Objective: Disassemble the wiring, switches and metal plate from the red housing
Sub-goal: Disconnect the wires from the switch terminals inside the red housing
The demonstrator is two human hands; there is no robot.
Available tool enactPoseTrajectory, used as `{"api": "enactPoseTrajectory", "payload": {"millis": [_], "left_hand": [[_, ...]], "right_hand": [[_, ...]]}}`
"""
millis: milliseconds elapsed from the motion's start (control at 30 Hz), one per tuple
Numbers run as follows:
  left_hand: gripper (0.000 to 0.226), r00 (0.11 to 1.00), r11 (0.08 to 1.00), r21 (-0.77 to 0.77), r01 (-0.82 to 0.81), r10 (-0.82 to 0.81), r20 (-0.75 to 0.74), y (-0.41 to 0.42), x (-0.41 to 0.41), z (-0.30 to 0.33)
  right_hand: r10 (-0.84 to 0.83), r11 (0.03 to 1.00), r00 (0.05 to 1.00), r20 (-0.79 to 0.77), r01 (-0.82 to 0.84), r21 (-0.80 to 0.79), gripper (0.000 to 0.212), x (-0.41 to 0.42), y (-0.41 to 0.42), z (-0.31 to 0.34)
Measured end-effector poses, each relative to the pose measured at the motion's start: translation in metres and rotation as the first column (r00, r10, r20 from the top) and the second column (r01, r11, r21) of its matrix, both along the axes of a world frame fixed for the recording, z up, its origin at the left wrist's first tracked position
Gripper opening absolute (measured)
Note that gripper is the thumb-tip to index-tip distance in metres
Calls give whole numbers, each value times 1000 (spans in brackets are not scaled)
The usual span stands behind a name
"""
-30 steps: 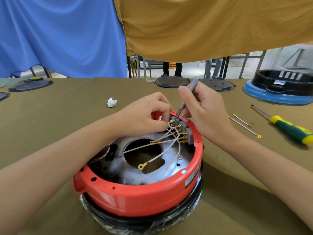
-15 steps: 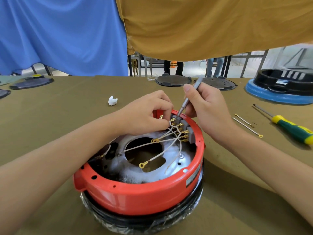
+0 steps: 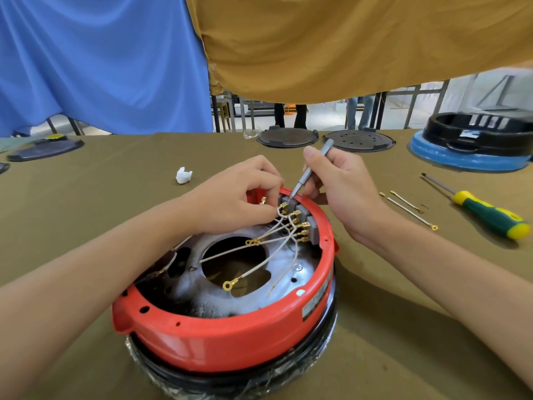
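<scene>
The round red housing sits upside down on the olive table in front of me. Inside lies a grey metal plate with a big centre hole, crossed by white wires with gold terminals. Grey switch blocks line the far inner wall. My left hand pinches a wire terminal at the leftmost switch. My right hand grips a thin grey metal tool, its tip against the top of that switch.
Two loose wires and a green-yellow screwdriver lie right of the housing. A white plastic scrap sits at left. Dark round lids and a blue-black appliance stand along the far edge.
My right hand has tilted the tool slightly and its tip has shifted up on the leftmost switch. My left hand stays pinched at the terminals.
</scene>
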State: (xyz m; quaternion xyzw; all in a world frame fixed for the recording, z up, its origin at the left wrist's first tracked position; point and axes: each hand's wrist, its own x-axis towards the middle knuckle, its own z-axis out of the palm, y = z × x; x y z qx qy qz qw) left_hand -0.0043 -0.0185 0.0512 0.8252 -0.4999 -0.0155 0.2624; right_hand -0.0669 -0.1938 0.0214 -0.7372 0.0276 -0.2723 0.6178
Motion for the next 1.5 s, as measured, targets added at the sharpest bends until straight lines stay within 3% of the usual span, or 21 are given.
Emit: {"api": "enactPoseTrajectory", "payload": {"millis": [100, 200, 300, 733, 967, 1100, 1300, 1500], "left_hand": [[19, 1000, 1000, -2, -3, 3, -1, 1, -1, 1], [20, 1000, 1000, -3, -5, 5, -1, 0, -2, 2], [23, 1000, 1000, -3, -8, 8, 7, 0, -2, 1], [20, 1000, 1000, 11, -2, 2, -2, 0, -3, 2], [18, 1000, 1000, 5, -4, 4, -8, 0, -2, 2], [18, 1000, 1000, 7, 0, 0, -3, 0, -2, 2], [19, 1000, 1000, 1, 10, -10, -13, 0, -1, 1], [18, 1000, 1000, 2, 14, -14, -23, 0, 1, 0]], "right_hand": [[-21, 1000, 997, 68, 20, 12, 33, -4, 1, 2], [-38, 989, 991, 131, 57, -137, 33, -7, 4, 1], [-36, 980, 988, 147, 64, -188, 32, -7, 6, 2], [63, 998, 990, -128, -60, 22, 36, 1, 0, 1], [-37, 999, 998, 47, 37, -3, 34, -3, 3, 1], [-48, 985, 989, 143, 70, -159, 32, -6, 7, 1], [-47, 981, 991, 126, 70, -180, 34, -4, 6, -2], [-40, 996, 998, 56, 44, -73, 38, -1, 6, -4]]}}
